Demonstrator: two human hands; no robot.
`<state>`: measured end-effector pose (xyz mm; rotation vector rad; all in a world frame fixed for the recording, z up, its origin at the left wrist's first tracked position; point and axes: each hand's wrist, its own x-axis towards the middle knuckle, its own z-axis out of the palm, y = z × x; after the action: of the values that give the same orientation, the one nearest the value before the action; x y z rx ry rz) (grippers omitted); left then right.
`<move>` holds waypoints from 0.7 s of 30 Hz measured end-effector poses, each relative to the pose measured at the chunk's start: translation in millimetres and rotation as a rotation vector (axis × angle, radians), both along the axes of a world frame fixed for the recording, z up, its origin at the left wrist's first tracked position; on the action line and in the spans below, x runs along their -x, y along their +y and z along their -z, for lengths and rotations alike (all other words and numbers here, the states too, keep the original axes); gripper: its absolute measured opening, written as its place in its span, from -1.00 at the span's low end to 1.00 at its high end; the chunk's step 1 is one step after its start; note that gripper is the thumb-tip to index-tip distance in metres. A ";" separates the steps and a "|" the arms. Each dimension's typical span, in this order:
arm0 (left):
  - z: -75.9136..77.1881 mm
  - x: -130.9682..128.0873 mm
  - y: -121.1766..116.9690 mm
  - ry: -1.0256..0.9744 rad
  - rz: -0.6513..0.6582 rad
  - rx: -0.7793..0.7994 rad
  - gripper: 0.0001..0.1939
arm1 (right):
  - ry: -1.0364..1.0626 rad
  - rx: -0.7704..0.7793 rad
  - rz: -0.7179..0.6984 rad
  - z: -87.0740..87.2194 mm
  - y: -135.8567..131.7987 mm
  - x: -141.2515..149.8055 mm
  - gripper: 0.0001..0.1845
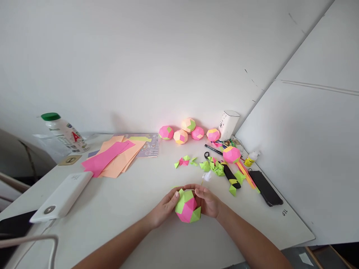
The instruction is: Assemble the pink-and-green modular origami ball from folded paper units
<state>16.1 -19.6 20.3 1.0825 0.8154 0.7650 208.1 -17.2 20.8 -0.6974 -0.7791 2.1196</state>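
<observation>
Between my two hands, just above the near part of the table, is a pink and green folded-paper ball (187,210). My left hand (165,207) holds its left side, with the thumb near a green flap at the top. The fingers of my right hand (208,201) curl around its right and back side. Some green flaps stick out from the ball's surface. Beyond my hands lie several folded green paper pieces (215,168) and a few green and pink ones (184,161) beside them. A crumpled white scrap (206,176) sits just behind my right hand.
Several finished paper balls (180,136) stand along the wall; another ball (231,154) rests at right. Near it are a black-and-yellow cutter (230,175), glue bottle (251,158) and black phone (265,187). At left are paper sheets (119,158), a white power bank (63,196) and a green-capped bottle (66,132).
</observation>
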 end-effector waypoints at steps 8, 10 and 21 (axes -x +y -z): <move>19.4 15.6 25.3 -0.310 0.227 0.154 -0.74 | 0.001 -0.065 0.074 4.2 4.0 0.1 -0.56; 18.2 17.9 28.2 -0.305 0.275 0.187 -0.78 | -0.008 -0.082 0.090 3.3 4.8 1.8 -0.56; 9.3 22.8 42.2 -0.307 0.309 0.388 -0.85 | -0.162 -0.126 0.085 7.7 6.0 2.7 -0.62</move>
<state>-6.7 22.6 11.0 0.6979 0.4919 0.4696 205.4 -11.2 13.1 -0.8264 -0.9447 1.9374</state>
